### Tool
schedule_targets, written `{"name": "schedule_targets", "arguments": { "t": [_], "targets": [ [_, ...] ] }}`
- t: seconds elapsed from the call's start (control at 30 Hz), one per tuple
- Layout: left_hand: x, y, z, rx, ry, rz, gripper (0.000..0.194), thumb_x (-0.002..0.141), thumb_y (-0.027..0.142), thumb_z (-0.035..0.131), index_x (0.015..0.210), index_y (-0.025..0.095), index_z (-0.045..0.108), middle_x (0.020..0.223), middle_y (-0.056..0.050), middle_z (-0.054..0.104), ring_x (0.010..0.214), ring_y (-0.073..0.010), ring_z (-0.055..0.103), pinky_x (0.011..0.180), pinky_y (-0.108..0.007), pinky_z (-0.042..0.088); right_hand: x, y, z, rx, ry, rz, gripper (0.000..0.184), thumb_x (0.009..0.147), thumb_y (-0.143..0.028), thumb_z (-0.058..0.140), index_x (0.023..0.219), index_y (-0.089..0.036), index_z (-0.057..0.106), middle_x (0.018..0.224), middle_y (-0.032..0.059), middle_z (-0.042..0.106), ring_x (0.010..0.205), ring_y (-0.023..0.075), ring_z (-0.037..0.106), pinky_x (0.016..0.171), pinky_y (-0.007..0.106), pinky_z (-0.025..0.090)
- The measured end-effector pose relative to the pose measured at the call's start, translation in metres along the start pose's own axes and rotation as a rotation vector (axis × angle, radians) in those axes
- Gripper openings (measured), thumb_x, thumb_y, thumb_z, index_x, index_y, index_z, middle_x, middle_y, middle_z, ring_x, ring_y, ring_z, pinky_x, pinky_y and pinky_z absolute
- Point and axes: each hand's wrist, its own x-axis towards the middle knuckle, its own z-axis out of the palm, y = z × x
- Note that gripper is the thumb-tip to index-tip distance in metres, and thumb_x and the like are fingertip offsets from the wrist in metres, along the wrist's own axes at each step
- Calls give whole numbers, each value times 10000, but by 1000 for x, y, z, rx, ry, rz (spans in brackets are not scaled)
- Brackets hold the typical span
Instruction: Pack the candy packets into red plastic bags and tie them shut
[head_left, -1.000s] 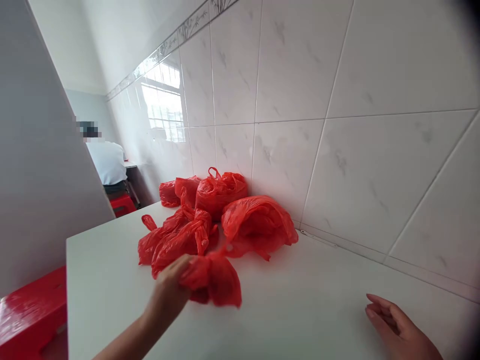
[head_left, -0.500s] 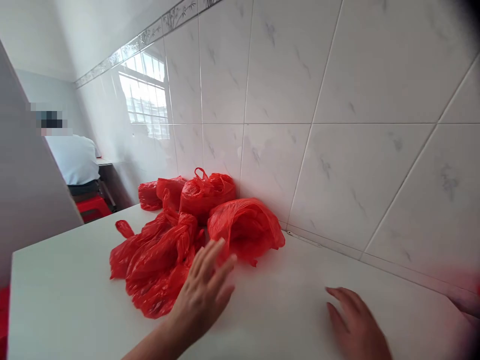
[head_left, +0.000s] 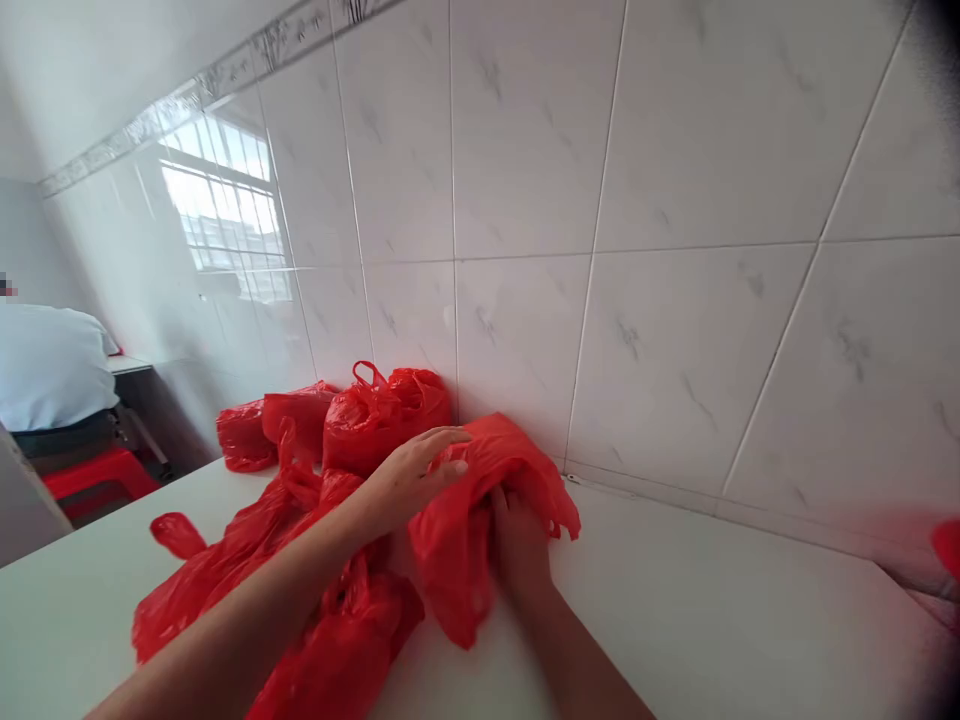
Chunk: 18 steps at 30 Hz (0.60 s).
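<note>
A heap of red plastic bags (head_left: pixel 300 520) lies on a white table (head_left: pixel 712 620) against a tiled wall. My left hand (head_left: pixel 416 470) rests flat across the top of the nearest loose red bag (head_left: pixel 465 540), fingers stretched out. My right hand (head_left: pixel 517 545) grips the same bag from the front, its fingertips tucked into the plastic. A knotted, filled red bag (head_left: pixel 382 410) stands just behind my left hand, by the wall.
More red bags (head_left: pixel 259 430) lie at the far left of the heap. A person in a light shirt (head_left: pixel 49 365) sits on a red stool (head_left: pixel 94 480) beyond the table's left end. A red scrap (head_left: pixel 946 545) shows at the right edge.
Both hands have moved forward onto the loose bag near the wall. The left hand let go of the bag it held a second ago. The view shifted right.
</note>
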Motion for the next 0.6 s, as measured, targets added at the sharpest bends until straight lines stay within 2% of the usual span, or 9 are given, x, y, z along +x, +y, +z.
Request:
{"name": "schedule_targets", "arguments": {
  "t": [0.07, 0.13, 0.23, 0.33, 0.47, 0.6],
  "targets": [
    [18, -9, 13, 58, -110, 43, 467, 907, 487, 398, 1333, 304, 454, 1432, -36, 437, 1322, -237, 380, 1078, -411, 342, -4, 7, -1, -18, -23, 42, 311, 850, -241, 436, 1064, -216, 660, 941, 96, 669, 869, 254, 578, 729, 365, 454],
    [33, -19, 32, 83, -173, 49, 533, 859, 528, 478, 1347, 317, 451, 1476, -47, 375, 1363, -281, 307, 1092, -443, 311, -8, 8, -3, -38, -43, 83, 258, 824, -235, 453, 922, -199, 689, 846, 87, 662, 785, 232, 564, 653, 325, 427],
    [47, -37, 58, 155, -196, 26, 626, 826, 575, 499, 1384, 307, 404, 1525, -95, 267, 1393, -372, 186, 1080, -566, 254, -13, 2, -9, -56, -62, 123, 238, 801, -212, 450, 861, -200, 679, 808, 71, 649, 736, 215, 547, 604, 301, 387],
    [51, -52, 73, 231, -186, -5, 649, 846, 589, 446, 1426, 329, 311, 1554, -99, 178, 1397, -418, 108, 1040, -666, 202, -22, -2, -22, -40, -70, 171, 237, 811, -209, 418, 823, -224, 655, 806, 47, 646, 704, 202, 547, 587, 291, 381],
    [50, -64, 81, 317, -186, -23, 574, 903, 523, 361, 1442, 361, 244, 1568, -66, 130, 1406, -398, 93, 1031, -688, 159, -37, 6, -50, -3, -48, 262, 185, 776, -222, 450, 717, -244, 624, 744, 30, 640, 656, 203, 544, 575, 298, 387],
    [53, -68, 84, 379, -190, -33, 587, 903, 488, 380, 1450, 370, 203, 1573, -48, 106, 1410, -389, 85, 1033, -675, 158, -58, 26, -94, 13, 8, 368, 165, 760, -285, 487, 663, -260, 618, 693, 22, 646, 647, 217, 554, 569, 305, 392]
  ]
}}
